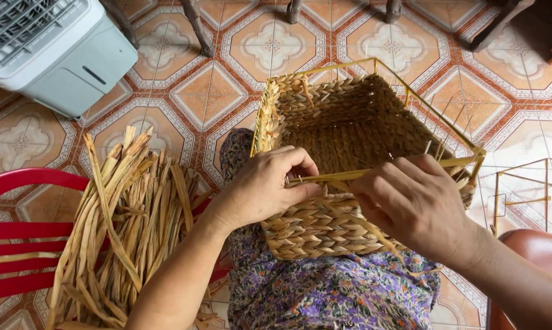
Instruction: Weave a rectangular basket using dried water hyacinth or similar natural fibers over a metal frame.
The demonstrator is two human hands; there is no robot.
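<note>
A half-woven straw basket [343, 122] on a yellow wire frame [429, 110] rests on my lap, its open side facing me. My left hand [264, 186] grips the near rim of the basket, fingers curled over the frame's front bar. My right hand [413, 205] pinches a dried straw strand [383, 238] at the same rim, close beside my left hand. The strand trails down over the woven near wall [312, 229]. My fingertips are partly hidden behind the rim.
A bundle of dried straw strips [126, 226] lies on a red chair [19, 232] at my left. A white fan unit [50, 49] stands at the top left on the patterned tile floor [209, 91]. Another yellow wire frame [526, 189] stands at the right.
</note>
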